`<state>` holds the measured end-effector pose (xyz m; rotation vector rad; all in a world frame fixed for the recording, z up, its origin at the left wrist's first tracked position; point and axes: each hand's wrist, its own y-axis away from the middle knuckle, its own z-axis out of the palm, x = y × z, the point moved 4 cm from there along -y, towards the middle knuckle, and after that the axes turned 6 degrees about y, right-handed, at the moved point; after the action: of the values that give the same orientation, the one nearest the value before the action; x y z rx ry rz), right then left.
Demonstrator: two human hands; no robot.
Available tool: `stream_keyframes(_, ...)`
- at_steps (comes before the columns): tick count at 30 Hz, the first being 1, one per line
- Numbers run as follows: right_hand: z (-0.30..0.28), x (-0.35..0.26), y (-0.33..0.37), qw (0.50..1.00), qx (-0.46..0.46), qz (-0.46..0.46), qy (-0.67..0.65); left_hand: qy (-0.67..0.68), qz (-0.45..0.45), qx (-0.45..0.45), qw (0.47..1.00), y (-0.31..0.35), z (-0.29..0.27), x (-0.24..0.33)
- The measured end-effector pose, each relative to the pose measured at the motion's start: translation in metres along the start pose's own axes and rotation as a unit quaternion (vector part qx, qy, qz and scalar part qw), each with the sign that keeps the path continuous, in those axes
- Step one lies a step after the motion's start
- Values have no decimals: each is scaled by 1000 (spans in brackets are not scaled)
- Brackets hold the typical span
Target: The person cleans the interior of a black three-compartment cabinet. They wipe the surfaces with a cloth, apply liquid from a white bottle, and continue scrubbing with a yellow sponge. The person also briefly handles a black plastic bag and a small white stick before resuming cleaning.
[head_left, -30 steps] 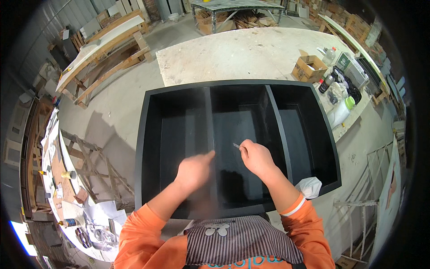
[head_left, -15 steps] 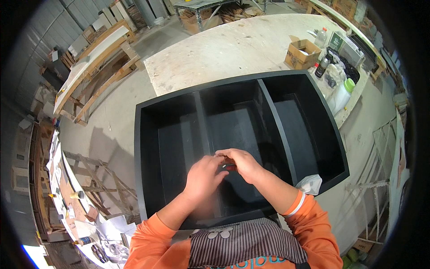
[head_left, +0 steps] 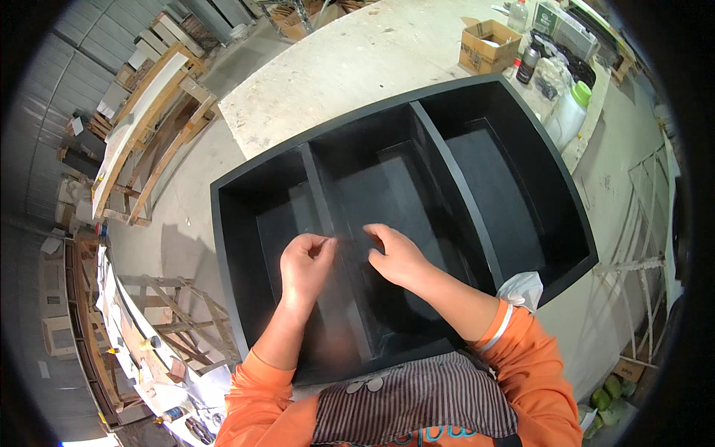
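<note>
A large black open box (head_left: 473,197) with two dividers making three compartments lies under my hands. Above the left divider (head_left: 316,186), my left hand (head_left: 304,267) is closed in a pinch. Whatever its fingertips hold, if anything, is too small to make out. My right hand (head_left: 401,257) hovers over the middle compartment, thumb and curved fingers apart, with nothing visible between them. A gap separates the two hands. A crumpled white piece of paper or cloth (head_left: 523,289) rests at the box's near right edge, close to my right forearm.
Beyond the box stretches a pale worktable (head_left: 328,82). On its right are a cardboard box (head_left: 488,46), a dark bottle (head_left: 528,64) and a white bottle with a green cap (head_left: 569,115). A wooden trestle bench (head_left: 145,112) stands at left; a metal frame (head_left: 640,268) stands at right.
My hands, close together over the left divider before, have drawn apart, the left one moving left. The small red-and-dark thing between them no longer shows. The view has tilted and shifted.
</note>
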<state>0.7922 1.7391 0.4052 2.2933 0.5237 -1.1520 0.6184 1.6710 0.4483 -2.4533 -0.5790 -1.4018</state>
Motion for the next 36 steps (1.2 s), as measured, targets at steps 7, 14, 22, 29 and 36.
stream_keyframes(7,21,-2,-31,988,39,-55,-139,-84,61,-1,995,-7,6,0)
stream_keyframes(14,38,6,-39,981,65,-53,-177,-141,131,-19,981,-16,5,5)
stream_keyframes(22,43,6,-38,977,90,-56,-187,-162,156,-34,974,-15,6,16)
stream_keyframes(29,41,6,-27,980,85,-53,-170,-190,184,-57,963,-8,5,15)
stream_keyframes(36,45,12,-15,980,82,-81,-160,-181,222,-64,956,5,5,16)
